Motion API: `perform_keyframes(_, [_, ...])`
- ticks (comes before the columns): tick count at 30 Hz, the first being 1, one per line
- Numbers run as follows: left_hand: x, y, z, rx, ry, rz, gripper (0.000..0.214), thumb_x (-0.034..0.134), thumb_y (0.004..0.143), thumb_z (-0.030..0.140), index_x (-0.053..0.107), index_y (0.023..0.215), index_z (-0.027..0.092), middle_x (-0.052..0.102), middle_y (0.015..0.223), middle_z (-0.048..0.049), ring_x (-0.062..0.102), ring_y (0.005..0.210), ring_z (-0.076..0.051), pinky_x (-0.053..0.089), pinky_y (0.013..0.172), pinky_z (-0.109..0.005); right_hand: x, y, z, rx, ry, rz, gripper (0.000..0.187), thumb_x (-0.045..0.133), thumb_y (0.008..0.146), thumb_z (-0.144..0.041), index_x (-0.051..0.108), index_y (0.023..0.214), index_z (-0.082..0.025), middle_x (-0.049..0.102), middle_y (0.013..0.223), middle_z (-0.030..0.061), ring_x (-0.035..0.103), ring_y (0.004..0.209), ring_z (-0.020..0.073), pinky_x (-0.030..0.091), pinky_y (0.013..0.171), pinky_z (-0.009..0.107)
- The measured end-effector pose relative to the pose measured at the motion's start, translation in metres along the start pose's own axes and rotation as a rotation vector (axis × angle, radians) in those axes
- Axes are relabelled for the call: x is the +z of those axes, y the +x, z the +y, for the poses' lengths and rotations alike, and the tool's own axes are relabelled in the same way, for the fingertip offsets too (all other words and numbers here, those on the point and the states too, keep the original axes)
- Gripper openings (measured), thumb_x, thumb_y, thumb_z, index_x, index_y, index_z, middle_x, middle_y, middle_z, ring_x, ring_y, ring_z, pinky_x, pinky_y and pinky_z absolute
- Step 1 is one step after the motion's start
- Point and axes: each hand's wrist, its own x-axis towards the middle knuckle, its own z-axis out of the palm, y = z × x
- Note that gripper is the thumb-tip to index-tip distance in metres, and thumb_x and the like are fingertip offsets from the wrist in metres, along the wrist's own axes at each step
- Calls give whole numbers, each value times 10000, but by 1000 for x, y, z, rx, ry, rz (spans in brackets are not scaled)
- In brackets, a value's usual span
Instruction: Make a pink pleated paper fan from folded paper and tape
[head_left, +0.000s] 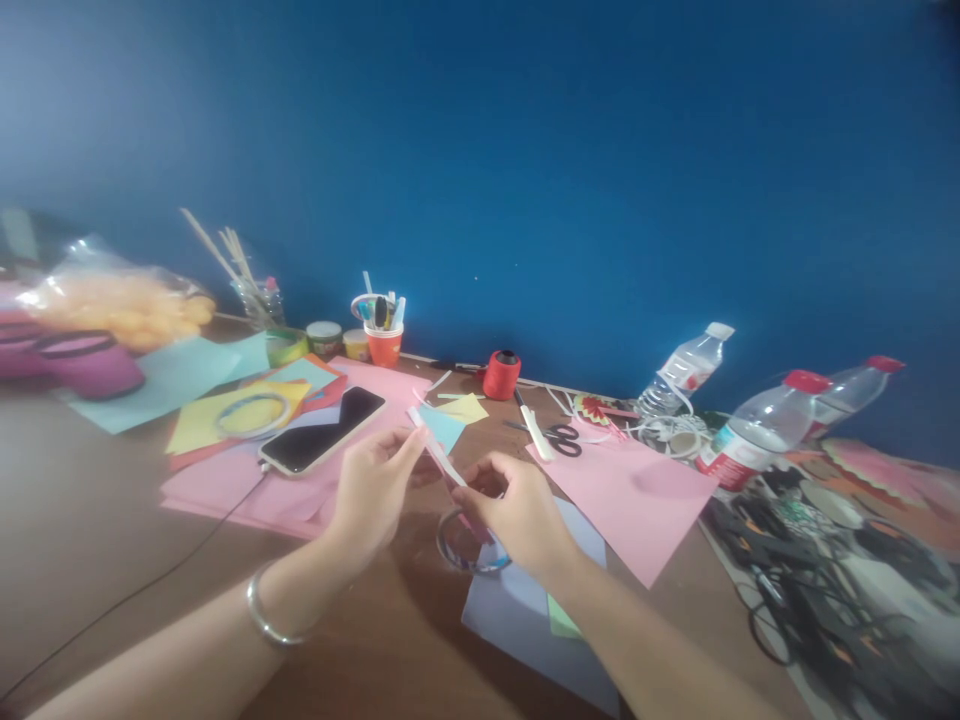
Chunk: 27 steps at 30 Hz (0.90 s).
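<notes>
as hands [371, 490] [519, 515] pinch it, slim pale paper strip [437, 452]

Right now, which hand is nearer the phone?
Left. The left hand is just right of the phone, close to its near edge; the right hand is farther right, beyond the paper strip both hands pinch.
</notes>
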Motion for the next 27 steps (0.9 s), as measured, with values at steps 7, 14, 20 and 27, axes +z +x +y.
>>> perform_keyframes(7, [-2, 6, -1, -37, 42, 17, 241, 630, 699, 384, 582, 655, 152, 647, 635, -25, 625, 560, -172, 542, 547, -298, -3, -6, -4, -225, -259, 18, 82, 516, 828, -268, 572, 885, -254, 618, 730, -33, 575, 636, 116, 383, 564, 203])
perform_keyframes(14, [-3, 10, -1, -54, 28, 17, 193, 626, 704, 342, 586, 669, 157, 650, 636, -19, 626, 550, -159, 539, 550, -282, -3, -11, -7, -361, -623, 13, 206, 430, 873, -206, 623, 922, -258, 565, 698, -12, 525, 573, 104, 318, 510, 204])
perform_keyframes(20, [-4, 10, -3, -54, 17, 4, 194, 625, 705, 356, 586, 677, 167, 654, 637, -11, 627, 551, -155, 539, 561, -283, -4, -13, -10, -375, -715, 2, 236, 424, 869, -195, 623, 974, -264, 550, 674, -12, 487, 521, 102, 263, 463, 218])
perform_keyframes(27, [-3, 9, 0, -63, -20, -7, 223, 633, 696, 381, 575, 673, 167, 651, 608, -11, 627, 542, -161, 528, 552, -274, -2, -13, -10, -364, -748, 1, 237, 415, 871, -198, 648, 860, -238, 511, 633, -13, 464, 502, 95, 255, 450, 224])
